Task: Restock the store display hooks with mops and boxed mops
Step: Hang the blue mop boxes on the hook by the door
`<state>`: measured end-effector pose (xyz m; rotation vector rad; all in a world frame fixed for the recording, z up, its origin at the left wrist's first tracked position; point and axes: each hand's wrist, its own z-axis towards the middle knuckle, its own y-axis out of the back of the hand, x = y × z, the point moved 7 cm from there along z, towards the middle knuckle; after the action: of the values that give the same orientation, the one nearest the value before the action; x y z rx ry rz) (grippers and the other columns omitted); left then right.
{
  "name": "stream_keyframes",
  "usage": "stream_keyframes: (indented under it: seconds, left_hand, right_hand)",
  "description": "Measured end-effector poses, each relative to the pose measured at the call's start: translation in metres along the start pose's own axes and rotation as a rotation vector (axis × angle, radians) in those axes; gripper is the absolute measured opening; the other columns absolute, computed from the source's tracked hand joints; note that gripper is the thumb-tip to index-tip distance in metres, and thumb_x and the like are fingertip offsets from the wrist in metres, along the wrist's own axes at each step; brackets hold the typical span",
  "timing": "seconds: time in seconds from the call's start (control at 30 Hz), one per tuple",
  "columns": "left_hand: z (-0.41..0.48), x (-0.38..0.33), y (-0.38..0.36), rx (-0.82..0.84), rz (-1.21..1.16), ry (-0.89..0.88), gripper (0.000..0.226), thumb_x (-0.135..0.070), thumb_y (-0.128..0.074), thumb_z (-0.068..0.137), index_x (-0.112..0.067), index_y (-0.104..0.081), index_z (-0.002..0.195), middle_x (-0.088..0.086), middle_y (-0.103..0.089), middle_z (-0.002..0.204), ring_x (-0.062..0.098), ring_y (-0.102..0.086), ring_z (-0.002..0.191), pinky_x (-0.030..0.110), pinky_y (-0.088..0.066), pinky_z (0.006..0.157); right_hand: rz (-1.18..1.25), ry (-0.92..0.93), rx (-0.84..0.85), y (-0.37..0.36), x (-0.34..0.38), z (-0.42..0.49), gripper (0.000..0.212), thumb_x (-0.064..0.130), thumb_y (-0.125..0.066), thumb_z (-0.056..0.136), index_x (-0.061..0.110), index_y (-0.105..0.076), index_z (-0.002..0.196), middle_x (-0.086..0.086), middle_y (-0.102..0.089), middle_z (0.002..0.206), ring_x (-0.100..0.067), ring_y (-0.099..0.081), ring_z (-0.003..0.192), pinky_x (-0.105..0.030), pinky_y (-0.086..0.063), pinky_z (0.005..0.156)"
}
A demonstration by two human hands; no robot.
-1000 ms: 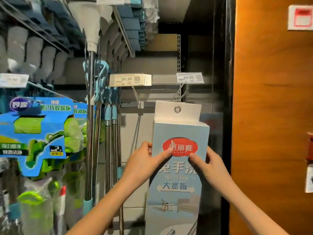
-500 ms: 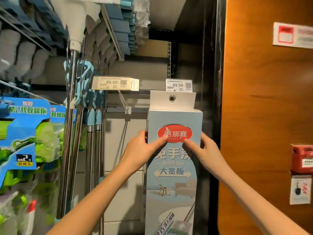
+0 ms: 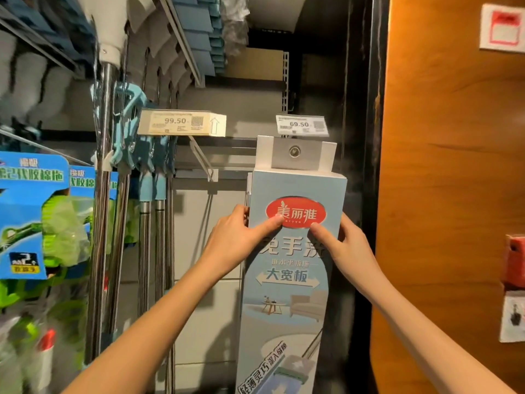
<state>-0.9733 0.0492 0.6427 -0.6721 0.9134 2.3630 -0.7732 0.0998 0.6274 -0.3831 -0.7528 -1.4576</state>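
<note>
The tall pale-blue boxed mop (image 3: 292, 280) stands upright at the right end of the display, directly below the 69.50 price tag (image 3: 302, 125) and just beside the dark frame of the wooden wall panel (image 3: 454, 194). Both hands grip it just below its top. The left hand (image 3: 238, 240) wraps its fingers round the box's left edge, with its thumb lying across the front at the red oval logo. The right hand (image 3: 345, 245) mirrors it on the right edge, and the two thumb tips come near each other under the logo. The white hang tab (image 3: 294, 151) with its metal eyelet rises above the box, close under the tag; whether a hook passes through the eyelet cannot be told. To the left, a bare wire hook (image 3: 203, 159) slopes down under the 99.50 price tag (image 3: 181, 122). Further left hang the metal-handled mops (image 3: 147, 237), then the blue-and-green packaged mops (image 3: 31, 217).
</note>
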Motion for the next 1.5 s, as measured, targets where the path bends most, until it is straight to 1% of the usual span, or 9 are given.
stream_keyframes:
  seconds: [0.27,0.6,0.73,0.87,1.0,1.13,1.3,1.4,1.5]
  left_hand:
    - [0.010,0.020,-0.011,-0.004,-0.019,0.060,0.096,-0.091,-0.041,0.048,-0.019,-0.058,0.109,-0.004,-0.065,0.105,0.019,-0.061,0.095,0.039,-0.051,0.084]
    - [0.056,0.066,-0.041,-0.018,-0.028,0.108,0.093,-0.090,-0.040,0.049,-0.019,-0.058,0.107,-0.001,-0.066,0.109,0.021,-0.061,0.096,0.037,-0.049,0.081]
    - [0.084,0.089,-0.056,0.001,-0.018,0.122,0.091,-0.092,-0.040,0.055,-0.020,-0.053,0.109,0.001,-0.065,0.101,0.024,-0.061,0.090,0.038,-0.050,0.077]
    - [0.104,0.109,-0.067,0.002,0.034,0.082,0.094,-0.091,-0.041,0.063,-0.023,-0.040,0.127,0.000,-0.061,0.084,0.025,-0.062,0.083,0.034,-0.044,0.064]
    - [0.105,0.107,-0.071,0.035,0.061,-0.022,0.083,-0.087,-0.033,0.067,-0.031,-0.048,0.126,-0.004,-0.066,0.095,0.020,-0.057,0.082,0.033,-0.043,0.068]
    - [0.103,0.108,-0.076,0.100,0.079,-0.037,0.072,-0.082,-0.033,0.075,-0.034,-0.050,0.125,-0.007,-0.065,0.096,0.018,-0.053,0.082,0.031,-0.037,0.064]
    - [0.102,0.105,-0.078,0.163,0.045,-0.027,0.067,-0.075,-0.036,0.081,-0.033,-0.047,0.131,-0.005,-0.065,0.109,0.016,-0.050,0.086,0.029,-0.038,0.071]
    - [0.092,0.109,-0.078,0.216,-0.098,0.011,0.064,-0.071,-0.046,0.080,-0.030,-0.050,0.130,-0.008,-0.064,0.101,0.013,-0.057,0.087,0.027,-0.041,0.071]
    - [0.074,0.124,-0.072,0.213,-0.347,0.106,0.090,-0.073,-0.060,0.068,-0.024,-0.041,0.140,-0.002,-0.064,0.111,0.011,-0.062,0.093,0.035,-0.049,0.092]
  right_hand:
    - [0.062,-0.017,0.042,-0.014,-0.019,0.009,0.059,0.050,-0.060,0.075,0.026,-0.051,0.128,0.016,-0.066,0.108,0.007,-0.065,0.094,-0.011,-0.052,0.064]
    - [0.014,0.004,-0.085,-0.046,-0.069,0.046,0.052,0.046,-0.053,0.088,0.027,-0.042,0.135,0.024,-0.061,0.108,0.015,-0.059,0.097,-0.004,-0.048,0.069]
    - [0.000,-0.022,-0.156,-0.057,-0.097,0.070,0.046,0.040,-0.051,0.093,0.030,-0.041,0.137,0.023,-0.061,0.105,0.010,-0.060,0.096,-0.012,-0.051,0.073]
    - [0.006,-0.041,-0.200,-0.068,-0.115,0.081,0.053,0.051,-0.049,0.089,0.028,-0.043,0.137,0.020,-0.061,0.108,0.010,-0.059,0.095,-0.011,-0.051,0.071]
    - [-0.011,-0.040,-0.236,-0.071,-0.123,0.079,0.056,0.052,-0.048,0.087,0.027,-0.043,0.136,0.016,-0.060,0.111,0.012,-0.058,0.096,-0.008,-0.049,0.070]
    - [-0.077,-0.046,-0.267,-0.066,-0.125,0.075,0.045,0.041,-0.049,0.094,0.025,-0.043,0.136,0.013,-0.061,0.111,0.009,-0.059,0.096,-0.009,-0.049,0.071]
    - [-0.082,-0.059,-0.275,-0.061,-0.118,0.073,0.039,0.030,-0.050,0.097,0.026,-0.044,0.135,0.015,-0.060,0.113,0.011,-0.056,0.099,-0.006,-0.047,0.074]
    - [-0.081,-0.093,-0.224,-0.062,-0.114,0.063,0.042,0.034,-0.051,0.096,0.031,-0.042,0.137,0.019,-0.059,0.117,0.008,-0.057,0.104,-0.016,-0.050,0.082]
    - [-0.053,-0.139,-0.199,-0.058,-0.104,0.039,0.056,0.037,-0.055,0.094,0.034,-0.032,0.144,0.023,-0.050,0.130,0.016,-0.049,0.110,-0.013,-0.044,0.090]
